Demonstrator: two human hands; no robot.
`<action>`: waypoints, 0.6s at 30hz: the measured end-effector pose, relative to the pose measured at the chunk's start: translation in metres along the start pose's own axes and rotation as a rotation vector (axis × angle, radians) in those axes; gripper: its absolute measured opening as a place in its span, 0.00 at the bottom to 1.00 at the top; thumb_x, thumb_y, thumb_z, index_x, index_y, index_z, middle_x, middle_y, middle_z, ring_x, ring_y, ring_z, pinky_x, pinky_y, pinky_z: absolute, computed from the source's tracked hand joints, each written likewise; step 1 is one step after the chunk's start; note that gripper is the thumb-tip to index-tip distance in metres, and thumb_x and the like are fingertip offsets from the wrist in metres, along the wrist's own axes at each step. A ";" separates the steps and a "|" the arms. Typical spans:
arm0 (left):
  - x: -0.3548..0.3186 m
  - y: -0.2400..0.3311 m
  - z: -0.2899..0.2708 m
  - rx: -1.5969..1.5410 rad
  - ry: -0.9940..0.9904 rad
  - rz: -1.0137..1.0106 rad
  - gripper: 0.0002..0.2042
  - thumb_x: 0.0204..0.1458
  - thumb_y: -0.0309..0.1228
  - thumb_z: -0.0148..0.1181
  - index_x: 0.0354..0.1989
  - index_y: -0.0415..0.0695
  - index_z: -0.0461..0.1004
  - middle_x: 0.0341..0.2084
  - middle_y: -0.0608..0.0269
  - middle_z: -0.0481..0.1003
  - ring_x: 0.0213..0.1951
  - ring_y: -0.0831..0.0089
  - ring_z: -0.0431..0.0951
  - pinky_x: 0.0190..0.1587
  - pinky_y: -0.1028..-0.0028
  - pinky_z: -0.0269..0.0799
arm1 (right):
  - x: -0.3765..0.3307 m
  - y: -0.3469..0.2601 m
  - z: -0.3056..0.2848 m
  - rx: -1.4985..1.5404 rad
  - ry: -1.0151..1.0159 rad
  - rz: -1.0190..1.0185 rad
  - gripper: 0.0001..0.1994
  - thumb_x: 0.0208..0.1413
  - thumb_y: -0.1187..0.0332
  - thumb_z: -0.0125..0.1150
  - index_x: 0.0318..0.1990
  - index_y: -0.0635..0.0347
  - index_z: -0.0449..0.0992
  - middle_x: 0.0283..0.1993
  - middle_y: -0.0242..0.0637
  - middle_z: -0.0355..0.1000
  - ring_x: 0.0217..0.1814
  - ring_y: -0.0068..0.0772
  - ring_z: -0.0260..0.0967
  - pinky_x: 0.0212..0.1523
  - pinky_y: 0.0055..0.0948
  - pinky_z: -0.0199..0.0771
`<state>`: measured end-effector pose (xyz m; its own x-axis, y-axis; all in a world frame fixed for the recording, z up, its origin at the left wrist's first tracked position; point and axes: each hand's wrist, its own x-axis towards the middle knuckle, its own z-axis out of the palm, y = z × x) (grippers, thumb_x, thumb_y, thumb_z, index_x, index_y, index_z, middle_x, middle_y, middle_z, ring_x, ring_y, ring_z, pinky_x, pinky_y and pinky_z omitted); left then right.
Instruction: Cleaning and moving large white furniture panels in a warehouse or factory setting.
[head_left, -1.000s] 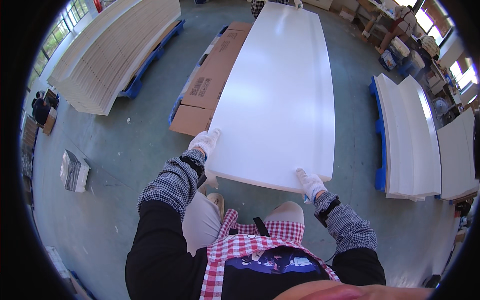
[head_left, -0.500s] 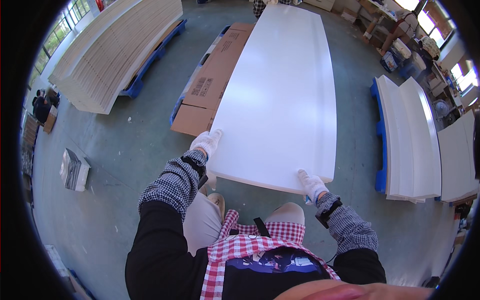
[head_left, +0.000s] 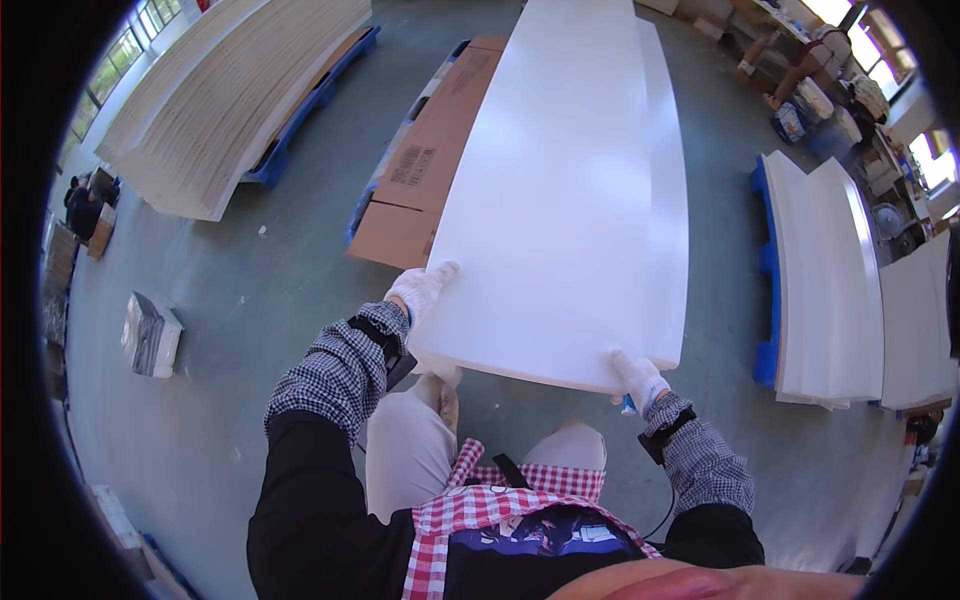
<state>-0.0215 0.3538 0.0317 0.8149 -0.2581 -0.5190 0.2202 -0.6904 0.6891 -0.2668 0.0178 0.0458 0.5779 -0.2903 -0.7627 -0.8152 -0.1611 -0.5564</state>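
Observation:
A long white panel (head_left: 560,220) stretches away from me, with its near end above my knees. My left hand (head_left: 420,288), in a white knit glove, is closed on its left edge near the close corner, thumb on top. On the near edge, toward the right corner, my gloved right hand (head_left: 638,378) grips with the thumb above and the other fingers hidden below. A lower white strip (head_left: 668,200) runs along the panel's right side; whether it is a step in the panel or a second panel beneath, I cannot tell.
Left of the panel, brown cardboard (head_left: 425,165) lies on a pallet. A tall stack of white panels (head_left: 230,100) stands on a blue pallet at the far left, another stack (head_left: 820,290) at the right. A wrapped bundle (head_left: 152,335) sits on the left floor.
The panel has shifted slightly right, and its right-hand strip shows wider. Both hands moved with it, still gripping. The person at the panel's far end has gone out of view.

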 end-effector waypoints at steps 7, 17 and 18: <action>-0.060 0.062 -0.077 -0.088 0.003 -0.086 0.27 0.59 0.51 0.52 0.51 0.36 0.76 0.44 0.49 0.80 0.48 0.56 0.79 0.53 0.65 0.71 | -0.045 -0.034 0.012 0.052 -0.017 -0.054 0.28 0.63 0.49 0.51 0.50 0.71 0.74 0.37 0.44 0.77 0.30 0.34 0.75 0.27 0.31 0.76; -0.213 0.131 -0.147 -0.108 -0.058 -0.141 0.26 0.63 0.49 0.50 0.49 0.33 0.75 0.42 0.50 0.80 0.45 0.62 0.79 0.48 0.66 0.73 | -0.239 -0.114 -0.022 -0.073 0.045 0.026 0.28 0.61 0.46 0.54 0.45 0.70 0.77 0.30 0.44 0.77 0.27 0.36 0.75 0.29 0.34 0.74; -0.230 0.134 -0.152 -0.163 -0.046 -0.172 0.27 0.62 0.50 0.50 0.49 0.35 0.76 0.43 0.49 0.80 0.46 0.60 0.80 0.49 0.65 0.73 | -0.260 -0.120 -0.026 -0.114 0.028 0.050 0.28 0.61 0.47 0.54 0.46 0.70 0.77 0.31 0.44 0.77 0.27 0.35 0.74 0.28 0.33 0.74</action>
<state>-0.0983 0.4230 0.3207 0.7334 -0.1792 -0.6557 0.4402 -0.6098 0.6591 -0.3201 0.0881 0.3199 0.5365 -0.3269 -0.7780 -0.8430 -0.2513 -0.4756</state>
